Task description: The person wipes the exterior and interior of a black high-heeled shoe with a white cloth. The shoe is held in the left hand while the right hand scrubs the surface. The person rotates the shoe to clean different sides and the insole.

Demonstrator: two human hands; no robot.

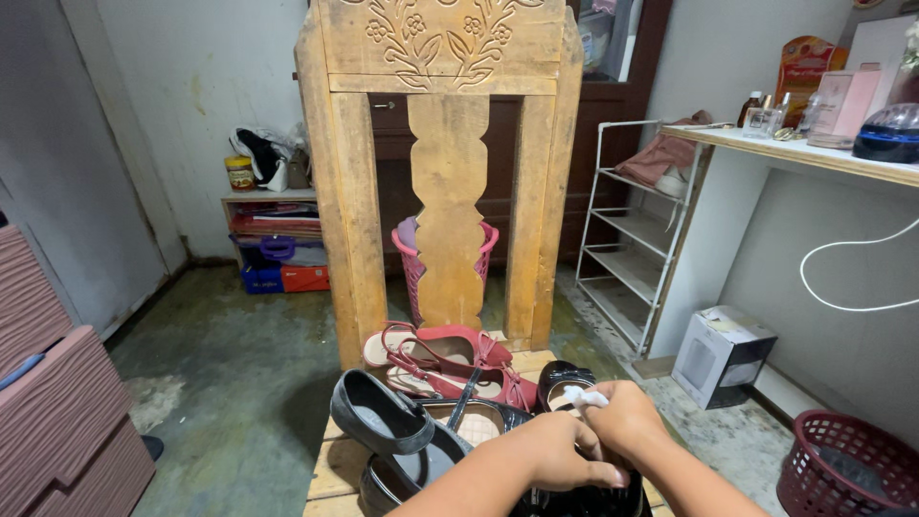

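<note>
Black shoe: a glossy black shoe [584,498] lay at the near edge of the wooden seat, under both hands and mostly hidden by them.
Left hand: the left hand [550,450] rested on top of that shoe, fingers curled down over it in a loose grip, steadying it.
Right hand: the right hand [627,416] sat just beside the left, fingers pinched shut on a small white cloth [582,394] that poked out to the left.
Second black shoe: another black shoe [565,381] showed just beyond the cloth, touching the hands' side of the pile.
Dark flats: a pair of dark flats [392,426] lay left of the hands, one tipped up over the other, tan lining showing.
Red sandals: red strappy sandals [445,359] lay farther back on the seat, against the chair's back.
Wooden chair: the carved wooden chair [445,172] stood upright, its back rising beyond the shoes.
Pink basket: a pink basket [412,258] stood behind the chair back, partly hidden.
Right side: a dark red basket [842,469] sat near right, a white box [720,356] beyond it, then a white wire rack [632,239].
Far left: a low shelf [273,239] of clutter stood against the wall.
</note>
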